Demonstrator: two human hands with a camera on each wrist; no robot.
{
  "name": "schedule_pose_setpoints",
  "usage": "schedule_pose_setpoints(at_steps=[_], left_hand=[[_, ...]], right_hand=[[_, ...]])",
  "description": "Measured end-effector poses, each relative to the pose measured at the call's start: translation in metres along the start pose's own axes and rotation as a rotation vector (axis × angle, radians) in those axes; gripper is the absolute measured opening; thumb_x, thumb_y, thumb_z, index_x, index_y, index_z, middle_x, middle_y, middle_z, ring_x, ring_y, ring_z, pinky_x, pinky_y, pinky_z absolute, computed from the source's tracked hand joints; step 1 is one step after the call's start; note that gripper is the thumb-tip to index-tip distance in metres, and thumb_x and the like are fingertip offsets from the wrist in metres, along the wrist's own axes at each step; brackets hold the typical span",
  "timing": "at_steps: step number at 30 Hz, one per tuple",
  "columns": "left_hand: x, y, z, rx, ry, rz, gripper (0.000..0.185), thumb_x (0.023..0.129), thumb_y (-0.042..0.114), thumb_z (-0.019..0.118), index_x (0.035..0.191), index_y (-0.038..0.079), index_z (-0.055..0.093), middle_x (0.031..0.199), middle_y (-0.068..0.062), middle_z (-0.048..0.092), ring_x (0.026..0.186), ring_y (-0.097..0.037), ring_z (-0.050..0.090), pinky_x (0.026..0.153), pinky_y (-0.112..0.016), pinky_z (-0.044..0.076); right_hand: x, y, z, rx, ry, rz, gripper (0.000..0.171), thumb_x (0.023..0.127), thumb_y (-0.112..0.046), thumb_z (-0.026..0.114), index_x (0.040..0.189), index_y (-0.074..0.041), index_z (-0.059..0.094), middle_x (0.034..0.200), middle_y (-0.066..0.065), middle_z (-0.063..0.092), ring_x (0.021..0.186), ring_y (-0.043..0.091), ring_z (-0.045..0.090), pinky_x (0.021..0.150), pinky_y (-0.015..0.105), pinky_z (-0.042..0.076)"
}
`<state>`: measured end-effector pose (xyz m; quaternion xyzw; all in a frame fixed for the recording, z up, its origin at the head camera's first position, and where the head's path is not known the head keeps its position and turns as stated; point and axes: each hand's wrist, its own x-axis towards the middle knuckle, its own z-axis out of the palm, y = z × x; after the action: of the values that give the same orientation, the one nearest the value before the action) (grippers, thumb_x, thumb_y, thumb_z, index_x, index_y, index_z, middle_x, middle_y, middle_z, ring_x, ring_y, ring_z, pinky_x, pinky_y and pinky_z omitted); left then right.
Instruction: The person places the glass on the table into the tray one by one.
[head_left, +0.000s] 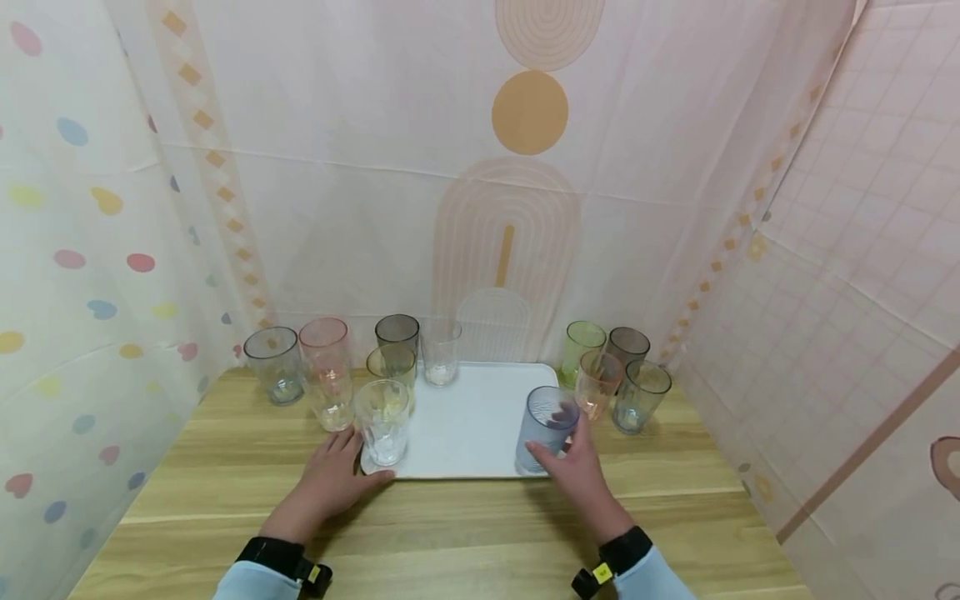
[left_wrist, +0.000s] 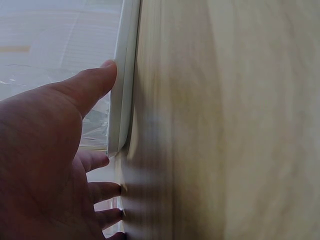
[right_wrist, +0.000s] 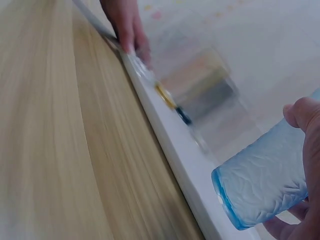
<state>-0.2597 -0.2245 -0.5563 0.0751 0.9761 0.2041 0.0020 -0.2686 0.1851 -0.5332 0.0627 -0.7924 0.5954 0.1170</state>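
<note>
White tray (head_left: 472,417), centre frame: steadied at its near left corner by the left hand (head_left: 330,483), fingers straight and spread. Blue tumbler (head_left: 546,429), lower right of tray: gripped by the right hand (head_left: 573,471), fingers curled round it; placement judged under way, a steady lowering needed. Clear tumbler (head_left: 382,421) occupies the left corner; other tumblers flank the tray.

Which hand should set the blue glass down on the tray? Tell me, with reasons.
The right hand: its fingers already curl round the blue glass at the white tray's near right corner. The left hand only rests against the tray's near left edge.
</note>
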Motion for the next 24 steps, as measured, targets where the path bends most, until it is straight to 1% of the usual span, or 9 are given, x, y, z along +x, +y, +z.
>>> schedule_pose_setpoints(at_steps=[5,12,19,24], left_hand=[[-0.001,0.002,-0.002,-0.006,-0.001,-0.005,0.114,0.095,0.071,0.076,0.160,-0.017,0.041,0.167,-0.044,0.033,0.154,-0.067,0.028,0.124,-0.078,0.027],[-0.003,0.003,-0.003,0.007,-0.003,0.009,0.113,0.095,0.071,0.076,0.158,-0.017,0.043,0.166,-0.045,0.034,0.153,-0.066,0.030,0.124,-0.077,0.028],[-0.003,0.005,-0.004,-0.008,0.002,0.001,0.113,0.095,0.069,0.077,0.159,-0.017,0.043,0.166,-0.044,0.033,0.154,-0.066,0.029,0.125,-0.077,0.027],[-0.002,0.005,-0.004,-0.006,0.000,-0.014,0.113,0.095,0.069,0.077,0.159,-0.017,0.042,0.167,-0.044,0.033,0.154,-0.066,0.029,0.125,-0.077,0.026]], right_hand=[[0.014,-0.007,0.036,0.000,-0.073,-0.021,0.089,0.093,-0.024,0.093,0.161,-0.006,0.038,0.153,0.022,0.054,0.148,0.040,0.051,0.118,0.066,0.047],[0.034,-0.015,0.080,0.020,-0.152,-0.050,0.089,0.095,-0.029,0.091,0.162,-0.006,0.036,0.156,0.020,0.051,0.150,0.036,0.049,0.119,0.064,0.047],[0.051,-0.025,0.108,-0.003,-0.184,-0.062,0.088,0.096,-0.029,0.089,0.162,-0.004,0.036,0.152,0.020,0.053,0.147,0.036,0.052,0.119,0.059,0.049],[0.063,-0.029,0.122,-0.025,-0.188,-0.064,0.088,0.095,-0.031,0.090,0.162,-0.006,0.037,0.156,0.019,0.052,0.145,0.034,0.054,0.119,0.055,0.050]])
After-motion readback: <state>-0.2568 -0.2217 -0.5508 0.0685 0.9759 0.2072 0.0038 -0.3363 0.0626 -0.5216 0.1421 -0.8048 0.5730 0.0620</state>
